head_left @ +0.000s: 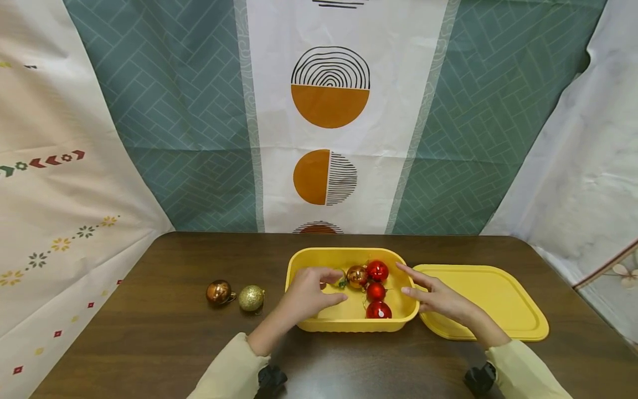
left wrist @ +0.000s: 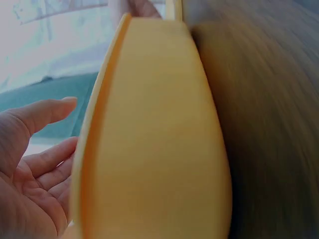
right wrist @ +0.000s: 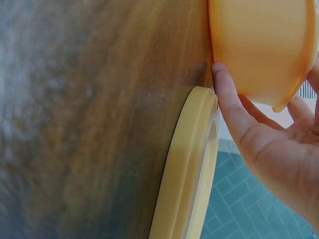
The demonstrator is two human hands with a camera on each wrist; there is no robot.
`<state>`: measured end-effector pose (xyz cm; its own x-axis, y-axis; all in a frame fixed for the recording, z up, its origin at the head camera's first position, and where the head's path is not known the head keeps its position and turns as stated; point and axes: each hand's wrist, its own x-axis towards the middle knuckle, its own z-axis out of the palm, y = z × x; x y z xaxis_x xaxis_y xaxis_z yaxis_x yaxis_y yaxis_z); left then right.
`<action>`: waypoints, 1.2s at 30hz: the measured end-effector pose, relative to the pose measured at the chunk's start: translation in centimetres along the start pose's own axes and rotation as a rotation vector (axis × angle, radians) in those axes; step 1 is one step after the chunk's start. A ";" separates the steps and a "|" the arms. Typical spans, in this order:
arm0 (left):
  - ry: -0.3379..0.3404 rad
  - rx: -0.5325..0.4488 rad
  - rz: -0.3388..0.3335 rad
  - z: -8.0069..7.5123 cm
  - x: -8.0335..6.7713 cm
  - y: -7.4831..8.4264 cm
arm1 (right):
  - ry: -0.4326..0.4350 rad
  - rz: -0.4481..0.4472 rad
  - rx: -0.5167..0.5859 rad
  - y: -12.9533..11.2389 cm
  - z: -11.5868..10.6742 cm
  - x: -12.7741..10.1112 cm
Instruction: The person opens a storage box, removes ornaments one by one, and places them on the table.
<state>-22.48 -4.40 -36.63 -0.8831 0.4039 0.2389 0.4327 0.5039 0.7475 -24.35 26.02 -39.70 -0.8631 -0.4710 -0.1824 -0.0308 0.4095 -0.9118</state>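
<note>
My left hand [head_left: 309,291] hovers over the left part of a yellow plastic box [head_left: 344,326], thumb and fingers spread apart; the left wrist view shows nothing between them. Partly hidden behind its fingertips is a small brown and green piece. Inside the box lie a shiny copper Christmas ball [head_left: 356,276] and red Christmas balls [head_left: 377,271], grouped right of centre. At the box's right end is my right hand [head_left: 441,299], its fingers fairly straight. In the right wrist view one fingertip [right wrist: 220,69] touches the box's outer wall, low near the table.
A yellow lid [head_left: 490,302] lies on the dark wooden table [head_left: 164,332], right of the box and under my right hand. Left of the box sit a brown Christmas ball [head_left: 218,292] and a glittery gold one [head_left: 251,298]. Patterned curtains [head_left: 329,138] hang behind.
</note>
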 end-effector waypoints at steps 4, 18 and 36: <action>-0.068 -0.014 -0.017 1.8 1.0 0.7 | -0.005 0.000 0.005 -0.1 0.0 0.0; -0.205 0.118 -0.049 5.4 2.7 1.1 | -0.010 -0.009 0.030 -0.1 0.2 0.3; -0.248 0.211 -0.021 6.6 3.6 1.3 | -0.005 -0.004 0.027 -0.1 0.0 0.0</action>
<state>-23.91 2.75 -38.90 -0.8322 0.5524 0.0474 0.4661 0.6509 0.5992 -24.30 25.95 -39.62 -0.8605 -0.4764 -0.1806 -0.0202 0.3860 -0.9223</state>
